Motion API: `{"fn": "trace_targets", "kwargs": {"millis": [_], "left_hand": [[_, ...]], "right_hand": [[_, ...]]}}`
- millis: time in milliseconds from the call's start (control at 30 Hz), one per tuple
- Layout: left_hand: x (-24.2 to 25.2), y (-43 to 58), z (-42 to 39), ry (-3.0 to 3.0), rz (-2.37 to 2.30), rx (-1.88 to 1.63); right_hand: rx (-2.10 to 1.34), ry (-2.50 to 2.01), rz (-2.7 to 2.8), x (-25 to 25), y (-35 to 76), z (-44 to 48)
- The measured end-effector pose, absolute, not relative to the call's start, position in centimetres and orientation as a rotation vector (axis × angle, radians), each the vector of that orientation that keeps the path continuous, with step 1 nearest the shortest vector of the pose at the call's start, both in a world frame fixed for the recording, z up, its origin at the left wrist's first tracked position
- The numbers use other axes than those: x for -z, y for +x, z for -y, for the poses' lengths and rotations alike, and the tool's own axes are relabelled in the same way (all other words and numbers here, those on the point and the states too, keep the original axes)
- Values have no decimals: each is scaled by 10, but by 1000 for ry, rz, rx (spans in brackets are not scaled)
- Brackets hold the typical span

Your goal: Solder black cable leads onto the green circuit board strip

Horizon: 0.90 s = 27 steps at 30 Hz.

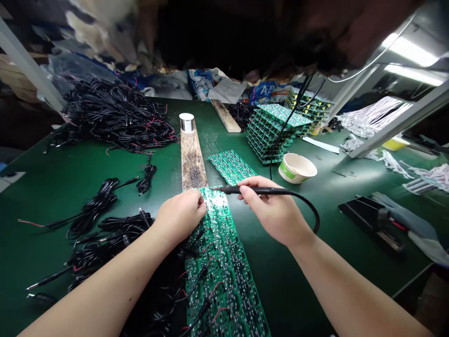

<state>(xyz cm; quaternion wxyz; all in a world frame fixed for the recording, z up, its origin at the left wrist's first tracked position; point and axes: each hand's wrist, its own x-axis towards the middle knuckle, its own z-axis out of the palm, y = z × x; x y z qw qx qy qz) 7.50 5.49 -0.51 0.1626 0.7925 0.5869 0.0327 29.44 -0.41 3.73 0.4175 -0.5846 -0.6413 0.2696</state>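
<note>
My right hand (273,210) grips a black soldering iron (259,190) like a pen, its tip reaching left to the far end of a long green circuit board panel (228,267). My left hand (180,216) rests curled on that same end, and its fingertips hide whatever lies under them. The iron's tip is a few centimetres from those fingers. Black wires with red leads (199,299) lie across the near part of the panel. Just beyond my hands, a worn wooden strip (191,159) carries a silver solder spool (186,122).
A smaller green panel (232,167) and stacked boards (270,133) stand beyond my right hand. A white-and-green cup (297,167) sits to their right. Black cable bundles (101,224) lie left, with a large heap (115,114) behind. White cables (375,114) and a black mat (368,220) lie right.
</note>
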Motion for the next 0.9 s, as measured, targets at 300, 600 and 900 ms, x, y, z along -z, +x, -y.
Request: {"fn": "trace_targets", "kwargs": {"millis": [300, 600, 900], "left_hand": [[7, 75, -54, 2305, -1666, -80], [11, 75, -54, 2322, -1660, -133], [13, 74, -54, 2347, -1634, -169]], "right_hand": [[-538, -1408, 1713, -16, 265, -72], [-526, -1457, 1745, -12, 260, -75], [-529, -1478, 1719, -13, 258, -74]]}}
